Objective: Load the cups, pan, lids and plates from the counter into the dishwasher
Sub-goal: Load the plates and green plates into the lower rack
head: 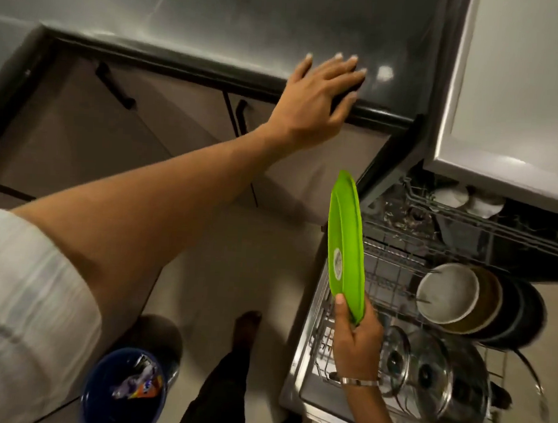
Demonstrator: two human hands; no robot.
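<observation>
The right hand (pixel 356 345) pinches a green plate (pixel 346 245) on edge above the dishwasher's lower rack (pixel 387 283), its round sticker unreadable, while the left hand (pixel 314 99) rests spread on the tabletop (pixel 217 21).

We see a smooth, glossy green plastic plate (pixel 346 248), a polished dark desk (pixel 250 23) with sheen, wire metal racks (pixel 388 277), clear glass lids (pixel 431 374) and a white cloth sleeve (pixel 20 310).

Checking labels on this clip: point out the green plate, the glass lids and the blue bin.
green plate (pixel 346 245), head view, middle of its face
glass lids (pixel 432 376), head view, knob of the middle lid
blue bin (pixel 96 406), head view, left rim
</observation>
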